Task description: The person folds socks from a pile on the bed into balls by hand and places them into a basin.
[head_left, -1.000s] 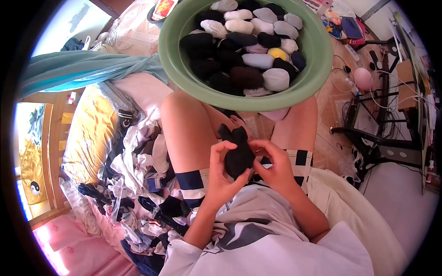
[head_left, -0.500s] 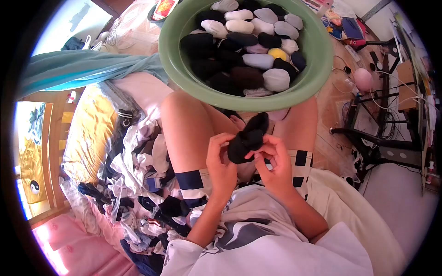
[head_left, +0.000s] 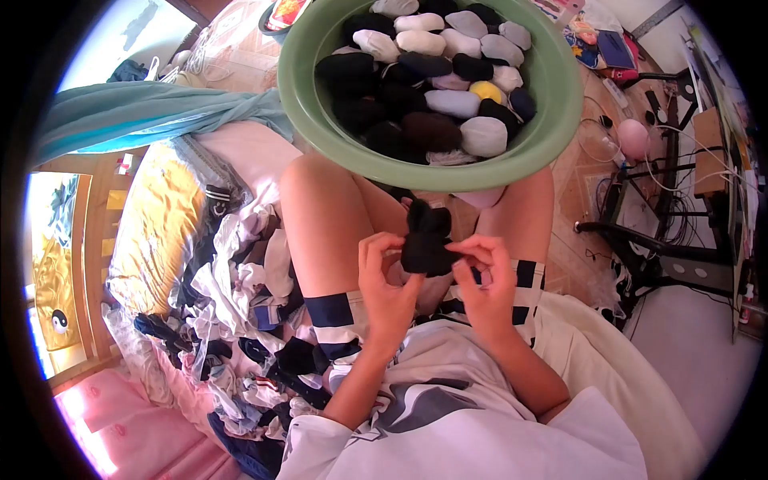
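Note:
A pair of black socks (head_left: 426,244), bunched into a small bundle with a loose end sticking up, is held above my lap. My left hand (head_left: 386,276) grips its left side between thumb and fingers. At its right edge, my right hand (head_left: 486,276) pinches the fabric with thumb and fingertips. Just beyond my knees stands a green basin (head_left: 352,164) with several rolled sock bundles inside, mostly black, white and grey. One bundle is yellow (head_left: 486,91).
A heap of loose socks and clothes (head_left: 232,280) lies on the bed to my left, beside a yellow cushion (head_left: 152,240) in clear plastic. A black metal frame (head_left: 640,216) with cables stands at right, near a pink ball (head_left: 633,138).
The black socks have turned more upright between my hands, and the loose end has swung left. My right hand has shifted slightly right to the bundle's edge.

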`<state>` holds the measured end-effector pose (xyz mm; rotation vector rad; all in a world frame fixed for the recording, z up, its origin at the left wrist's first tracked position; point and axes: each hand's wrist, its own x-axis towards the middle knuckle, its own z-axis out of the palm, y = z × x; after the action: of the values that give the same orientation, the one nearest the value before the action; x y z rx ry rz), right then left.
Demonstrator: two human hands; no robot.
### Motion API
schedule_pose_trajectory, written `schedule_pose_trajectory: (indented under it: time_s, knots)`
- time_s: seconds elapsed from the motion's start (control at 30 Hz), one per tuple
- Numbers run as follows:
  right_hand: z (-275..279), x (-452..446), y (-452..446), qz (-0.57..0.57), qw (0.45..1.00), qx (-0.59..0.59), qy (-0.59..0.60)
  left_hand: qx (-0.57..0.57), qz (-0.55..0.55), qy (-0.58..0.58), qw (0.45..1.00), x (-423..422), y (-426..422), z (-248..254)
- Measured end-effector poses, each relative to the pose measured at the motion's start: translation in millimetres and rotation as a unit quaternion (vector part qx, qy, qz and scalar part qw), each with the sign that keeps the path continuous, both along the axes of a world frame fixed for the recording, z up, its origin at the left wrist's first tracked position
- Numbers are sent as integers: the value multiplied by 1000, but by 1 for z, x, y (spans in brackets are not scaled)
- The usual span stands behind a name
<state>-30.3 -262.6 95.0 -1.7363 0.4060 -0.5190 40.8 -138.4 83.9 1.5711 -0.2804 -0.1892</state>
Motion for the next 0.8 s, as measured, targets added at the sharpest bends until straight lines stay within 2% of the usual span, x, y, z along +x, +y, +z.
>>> schedule_pose_trajectory:
  time_s: [0.03,0.07,0.1,0.17,0.2,0.27,0.3,0.37,0.4,0.47,0.6,0.67,0.7,0.77,0.8]
  knots:
    - [6,1,-1,-15,987,159,7,24,-1,37,999,-1,1,-4]
    - [10,2,0,-30,949,314,15,48,-1,75,996,-3,3,-8]
    - [10,1,1,-30,948,315,15,49,-1,75,996,-4,3,-10]
    - [6,2,3,-12,953,302,20,-49,6,206,977,-5,0,-16]
    - [3,2,3,-12,953,302,20,-49,7,206,977,-3,1,-19]
    - [-2,-2,2,10,922,386,26,-146,19,297,943,-3,3,-24]
    - [-2,-3,2,9,922,386,27,-146,19,298,943,-5,2,-25]
    - [0,-2,2,32,854,518,41,-225,32,338,913,-7,0,-25]
    - [-1,-2,1,32,853,519,42,-225,33,338,913,-6,1,-24]
    - [-3,-1,-5,53,761,646,23,-257,22,335,906,-2,7,-21]
    - [14,13,-13,62,751,657,-22,-322,-29,351,879,0,18,-25]
    - [7,11,-19,117,706,696,-59,-406,-100,339,843,-2,16,-16]
    - [2,9,-23,135,691,707,-71,-406,-101,341,842,-1,16,-5]
    - [-12,7,-28,193,666,716,-85,-424,-78,432,792,3,18,19]
    - [-13,7,-25,193,666,716,-85,-424,-78,432,792,3,17,22]
